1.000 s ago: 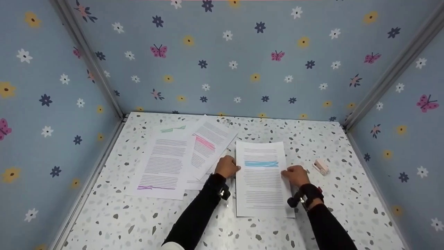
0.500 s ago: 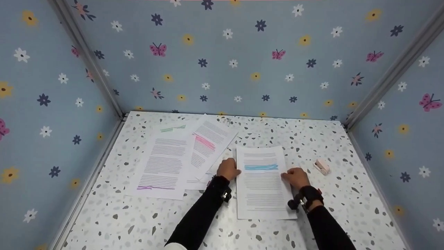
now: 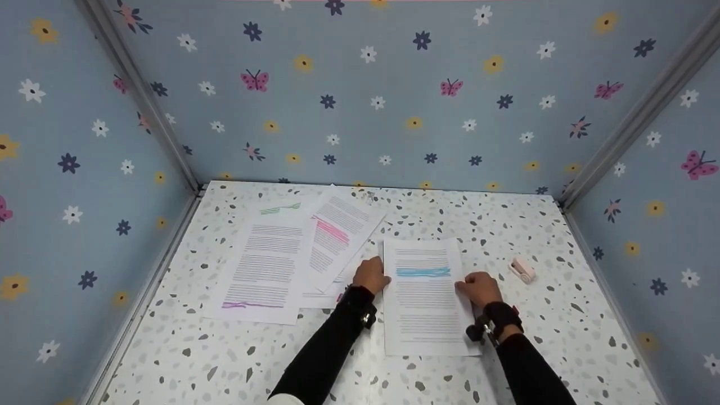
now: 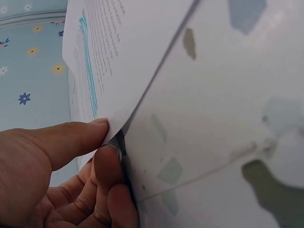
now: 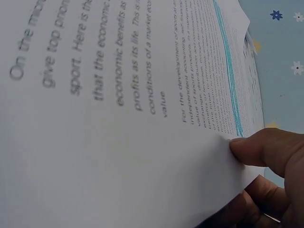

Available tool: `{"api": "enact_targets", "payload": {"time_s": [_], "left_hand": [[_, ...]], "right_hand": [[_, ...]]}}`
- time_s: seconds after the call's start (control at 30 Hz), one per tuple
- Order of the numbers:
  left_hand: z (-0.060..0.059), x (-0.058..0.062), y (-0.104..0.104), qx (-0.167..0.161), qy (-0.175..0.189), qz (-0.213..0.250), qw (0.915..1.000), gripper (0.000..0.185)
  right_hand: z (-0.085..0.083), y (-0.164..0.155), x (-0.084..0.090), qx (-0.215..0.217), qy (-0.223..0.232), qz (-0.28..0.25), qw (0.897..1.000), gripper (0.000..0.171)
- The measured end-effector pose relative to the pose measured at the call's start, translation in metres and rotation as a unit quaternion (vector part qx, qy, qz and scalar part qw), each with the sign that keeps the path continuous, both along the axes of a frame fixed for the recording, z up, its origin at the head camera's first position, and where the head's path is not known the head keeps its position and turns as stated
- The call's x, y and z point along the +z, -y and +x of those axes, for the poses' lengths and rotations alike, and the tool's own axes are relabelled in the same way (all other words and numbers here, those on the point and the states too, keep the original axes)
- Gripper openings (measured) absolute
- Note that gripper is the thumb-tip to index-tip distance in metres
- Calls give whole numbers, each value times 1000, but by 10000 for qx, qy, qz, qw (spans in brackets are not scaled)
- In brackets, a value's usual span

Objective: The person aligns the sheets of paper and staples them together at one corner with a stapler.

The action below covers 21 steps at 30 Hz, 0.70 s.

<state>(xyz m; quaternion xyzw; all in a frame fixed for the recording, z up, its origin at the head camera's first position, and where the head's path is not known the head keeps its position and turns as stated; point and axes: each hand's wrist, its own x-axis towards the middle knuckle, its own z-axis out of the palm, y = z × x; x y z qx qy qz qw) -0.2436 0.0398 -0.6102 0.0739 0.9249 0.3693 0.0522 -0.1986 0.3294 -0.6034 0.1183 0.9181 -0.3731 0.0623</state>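
A printed sheet of paper (image 3: 427,304) with a blue highlighted band lies in front of the person, its text facing up. At its left edge the left hand (image 3: 371,274) pinches the paper, thumb on top and fingers curled beneath, as the left wrist view shows. The right hand (image 3: 481,288) pinches the opposite edge the same way; in the right wrist view its thumb (image 5: 256,146) presses on the margin beside the blue band (image 5: 228,71). A second edge peeks out along the sheet's right side.
To the left lie a sheet with green and purple marks (image 3: 270,264) and a slanted sheet with a pink mark (image 3: 337,236), overlapping, with another sheet partly hidden below. A small pale pink stapler (image 3: 523,270) sits right of the right hand. Flowered walls (image 3: 371,84) enclose the speckled table (image 3: 225,360).
Both hands have drawn the blue-marked sheet slightly toward the person, mostly in the first half second. Their pinch on its edges stays the same.
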Motion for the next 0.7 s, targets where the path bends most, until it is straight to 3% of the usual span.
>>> {"api": "enact_targets", "payload": {"time_s": [0.3,0.53,0.7], "left_hand": [[-1,-1,1,-89,-74,107,9999,18],[-2,-3,2,-116,-190,166,9996,20],[1,-2,2,-112,-233,207,9995,23]], "right_hand": [[-2,1,-2,-6,99,50,9999,42],[-2,1,-3,92,-71,159,9998,43],[-1,2,-3,50,-131,390,9991,31]]}}
